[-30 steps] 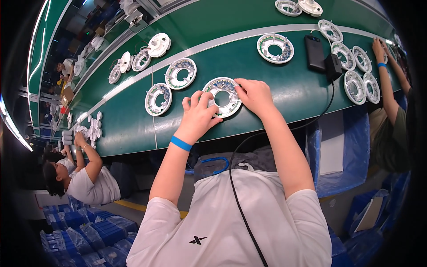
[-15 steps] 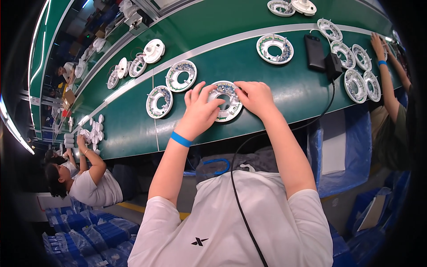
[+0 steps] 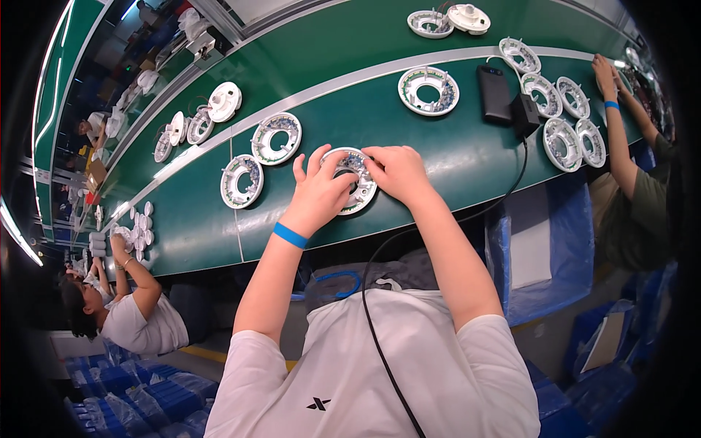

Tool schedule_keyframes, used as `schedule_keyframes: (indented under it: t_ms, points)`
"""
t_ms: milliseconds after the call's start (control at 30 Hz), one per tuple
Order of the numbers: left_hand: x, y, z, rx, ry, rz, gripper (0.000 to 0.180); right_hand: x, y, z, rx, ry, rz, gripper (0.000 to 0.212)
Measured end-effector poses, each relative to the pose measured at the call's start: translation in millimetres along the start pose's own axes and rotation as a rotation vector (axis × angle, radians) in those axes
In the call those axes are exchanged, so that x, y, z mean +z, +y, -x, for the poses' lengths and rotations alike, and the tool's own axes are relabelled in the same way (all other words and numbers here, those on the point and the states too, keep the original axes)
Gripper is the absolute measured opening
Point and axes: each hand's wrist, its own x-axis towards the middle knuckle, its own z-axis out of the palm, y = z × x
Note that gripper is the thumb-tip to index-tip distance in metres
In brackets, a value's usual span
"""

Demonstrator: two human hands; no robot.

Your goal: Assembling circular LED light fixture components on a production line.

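In front of me on the green workbench (image 3: 467, 157) lies a round white ring-shaped housing (image 3: 360, 201) with a circuit board and small posts inside. My left hand (image 3: 319, 188) grips its left side: the thumb reaches over the central opening, the index finger lies at the upper rim, and other fingers stick out. My right hand (image 3: 398, 172) is closed at the upper right rim, thumb and fingertips pinched against the board's edge. Whether a small part sits in that pinch is hidden. A blue band (image 3: 290, 235) circles my left wrist.
Similar ring housings (image 3: 277, 138) lie to the left, beyond (image 3: 428, 91) and right (image 3: 562, 144). A black power bank (image 3: 495, 95) and black box (image 3: 524, 115) trail a cable toward me. A blue-lined bin (image 3: 548, 248) stands below the edge. Co-workers sit left (image 3: 142, 317) and right (image 3: 635, 197).
The whole view has shifted, so the bench things appear slightly lower and farther left. Both hands stay on the ring housing, with slight finger movement at most.
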Motion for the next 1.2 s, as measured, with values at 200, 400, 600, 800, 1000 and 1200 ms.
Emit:
schedule_keyframes:
  t_ms: [200,400,600,800,1000,1200]
  points:
    - [6,-3,2,0.029,0.023,0.027,0.03,4,1,2,0.006,-0.008,-0.02,0.017]
    - [3,4,-2,0.022,0.017,-0.009,0.024,3,2,2,-0.028,0.028,0.023,0.016]
    - [10,11,-14,-0.078,0.037,0.031,0.011,3,3,1,-0.033,0.015,0.043,0.016]
    - [16,15,-22,-0.214,0.032,0.085,0.007,4,3,0,-0.007,-0.015,0.038,0.017]
    - [15,15,-23,-0.195,0.042,0.066,0.008,5,1,0,0.005,0.039,-0.035,0.014]
    - [8,7,-16,-0.097,0.062,0.03,0.007,0,-5,-1,0.07,-0.012,-0.032,0.017]
